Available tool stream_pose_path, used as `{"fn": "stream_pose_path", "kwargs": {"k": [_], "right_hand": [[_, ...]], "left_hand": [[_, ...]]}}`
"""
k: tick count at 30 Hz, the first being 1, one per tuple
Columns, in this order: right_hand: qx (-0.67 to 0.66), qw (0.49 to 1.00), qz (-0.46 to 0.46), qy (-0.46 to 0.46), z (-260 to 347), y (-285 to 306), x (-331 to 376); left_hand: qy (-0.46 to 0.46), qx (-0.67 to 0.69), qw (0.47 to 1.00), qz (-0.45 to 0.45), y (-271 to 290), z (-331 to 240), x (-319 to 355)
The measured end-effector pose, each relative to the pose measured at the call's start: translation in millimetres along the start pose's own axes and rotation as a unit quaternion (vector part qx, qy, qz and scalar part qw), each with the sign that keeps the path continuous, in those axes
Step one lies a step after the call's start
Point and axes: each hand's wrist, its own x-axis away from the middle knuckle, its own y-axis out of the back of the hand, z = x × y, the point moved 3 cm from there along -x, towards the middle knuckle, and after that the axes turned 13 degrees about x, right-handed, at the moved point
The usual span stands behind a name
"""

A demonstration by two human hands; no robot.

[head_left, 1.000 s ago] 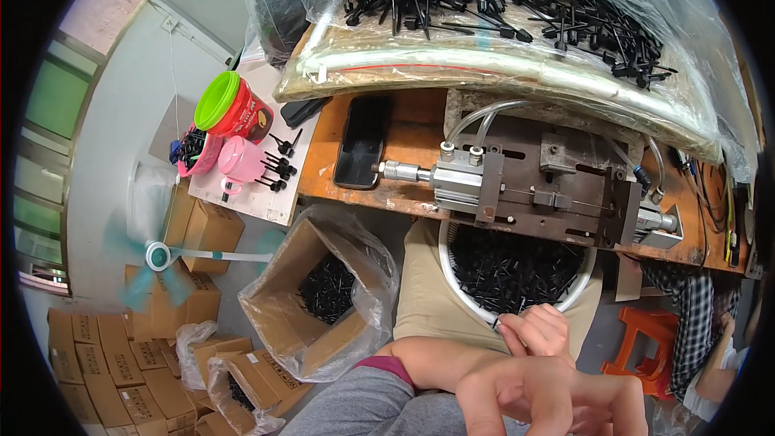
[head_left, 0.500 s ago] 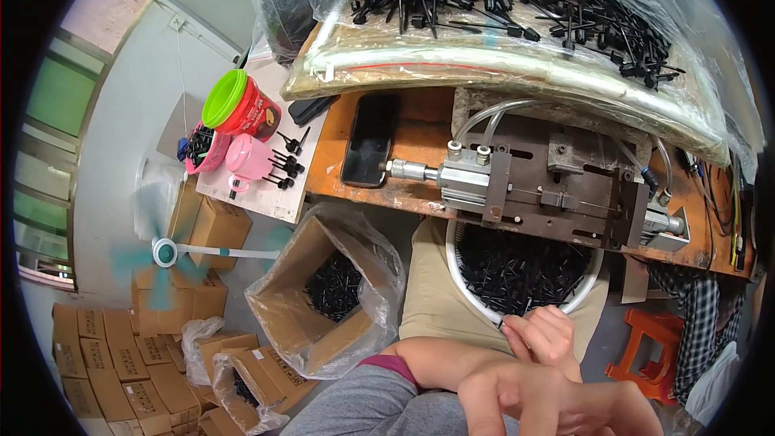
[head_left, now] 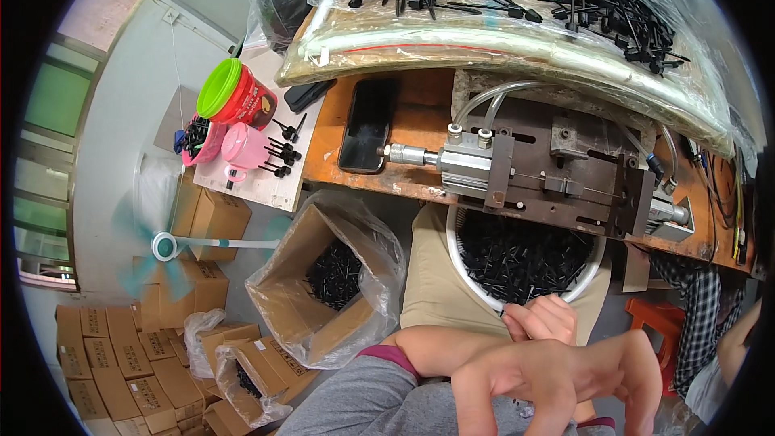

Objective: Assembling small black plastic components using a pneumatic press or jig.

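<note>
My right hand [head_left: 542, 319] is closed at the near rim of a white round basket [head_left: 476, 295], which sits on my lap full of small black stemmed plastic parts [head_left: 525, 262]. Its fingertips are pinched together; whatever is between them is too small to make out. Nearer to me, my left hand [head_left: 549, 375] crosses in front of the right forearm. Its fingers are spread and bent downward, with nothing seen in them. Beyond the basket, a metal clamping fixture with pneumatic cylinders [head_left: 557, 186] is mounted on the wooden bench [head_left: 416, 117]; neither hand touches it.
A plastic-lined carton [head_left: 278, 274] of black parts stands left of my lap. A phone [head_left: 367, 125], red bucket [head_left: 254, 105] and pink cup [head_left: 242, 149] rest beyond. A fan [head_left: 164, 246] spins at left. Plaid fabric [head_left: 686, 291] and an orange stool [head_left: 658, 327] are at right.
My left hand has turned slightly, its fingers spreading downward. The right hand stays at the basket rim. The view has shifted a little, and another person's bare arm now shows at the right edge.
</note>
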Motion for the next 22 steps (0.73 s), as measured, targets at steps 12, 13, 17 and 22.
{"fn": "stream_pose_path", "kwargs": {"k": [12, 13, 17, 22], "right_hand": [[0.002, 1.0, -0.006, 0.0, 2.0, 2.5, -1.8], [0.002, 1.0, -0.003, -0.001, 1.8, 2.0, -0.9], [-0.005, 1.0, 0.002, -0.007, 3.2, 2.8, -1.2], [0.003, 1.0, 0.007, -0.013, 4.2, 5.2, -2.6]], "left_hand": [[0.002, -0.013, 1.0, -0.019, -5.2, -12.2, 0.4], [-0.002, -0.023, 1.0, -0.003, -2.0, -12.5, -0.2], [0.009, -0.057, 0.996, 0.064, 11.2, -18.2, -2.0], [-0.037, -0.103, 0.994, 0.032, 8.8, -16.2, -0.3]]}}
